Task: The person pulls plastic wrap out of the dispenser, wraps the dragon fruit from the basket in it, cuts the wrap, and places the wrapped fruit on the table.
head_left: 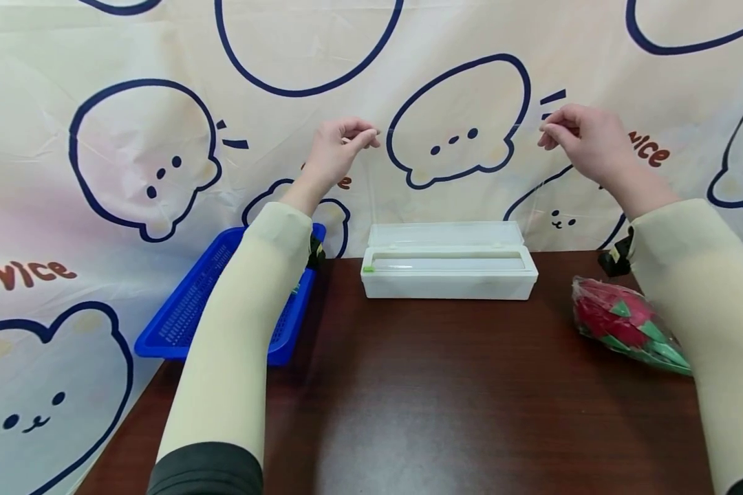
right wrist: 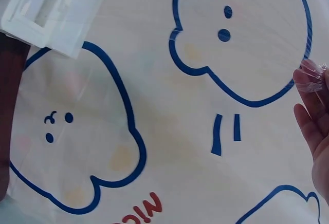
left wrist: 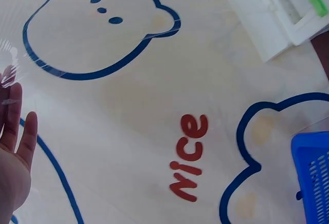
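Both hands are raised in front of the patterned backdrop, level with each other and wide apart. My left hand (head_left: pixel 340 148) pinches one side of a clear sheet of cling film (left wrist: pixel 7 54), which is crinkled at the fingertips. In my right hand (head_left: pixel 585 137) the other side is gripped, bunched between thumb and fingers in the right wrist view. The transparent film spans the gap and is hard to see in the head view. Below and between the hands stands a white cling film dispenser (head_left: pixel 448 286), its lid (head_left: pixel 446 234) raised and a green slider (head_left: pixel 368 269) at the left end.
A blue perforated basket (head_left: pixel 182 333) sits at the table's left, partly behind the left sleeve; its contents are mostly hidden. On the right, beside the right sleeve, lies a red-and-green dragon fruit (head_left: pixel 622 320) in clear wrap. The dark brown table (head_left: pixel 470 399) meets the backdrop behind the dispenser.
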Available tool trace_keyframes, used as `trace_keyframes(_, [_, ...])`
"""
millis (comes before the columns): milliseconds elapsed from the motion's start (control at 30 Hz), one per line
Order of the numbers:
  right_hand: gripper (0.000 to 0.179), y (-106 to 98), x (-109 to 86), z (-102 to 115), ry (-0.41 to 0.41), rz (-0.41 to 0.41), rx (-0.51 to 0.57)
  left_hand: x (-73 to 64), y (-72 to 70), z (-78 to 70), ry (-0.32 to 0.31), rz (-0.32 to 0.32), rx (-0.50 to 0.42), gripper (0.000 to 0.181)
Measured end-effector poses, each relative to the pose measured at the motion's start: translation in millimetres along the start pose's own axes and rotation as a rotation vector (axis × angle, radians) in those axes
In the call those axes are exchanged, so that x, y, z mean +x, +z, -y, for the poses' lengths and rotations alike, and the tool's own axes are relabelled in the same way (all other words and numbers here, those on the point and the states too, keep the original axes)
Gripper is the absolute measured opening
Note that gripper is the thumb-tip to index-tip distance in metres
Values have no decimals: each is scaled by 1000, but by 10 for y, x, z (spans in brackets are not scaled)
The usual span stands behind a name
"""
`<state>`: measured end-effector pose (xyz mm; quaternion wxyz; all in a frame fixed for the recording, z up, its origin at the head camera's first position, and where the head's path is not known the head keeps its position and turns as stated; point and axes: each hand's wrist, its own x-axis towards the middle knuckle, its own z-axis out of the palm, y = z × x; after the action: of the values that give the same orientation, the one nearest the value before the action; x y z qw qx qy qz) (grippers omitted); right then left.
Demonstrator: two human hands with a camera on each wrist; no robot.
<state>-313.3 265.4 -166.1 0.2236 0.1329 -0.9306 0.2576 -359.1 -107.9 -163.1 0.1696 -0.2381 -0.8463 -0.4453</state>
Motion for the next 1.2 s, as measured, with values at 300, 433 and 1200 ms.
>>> trace_keyframes(300, [36,-131,66,78,21,-43,11,94,-56,-134,51,-73,-8,20])
trace_keyframes(433, [37,-210,98,128,44,-67,36,141,-90,-218,80,-103,-35,19])
trace_keyframes(1200, [38,-456,188,324,-24,-184,-14,217,-270,-485,78,-222,-41,17])
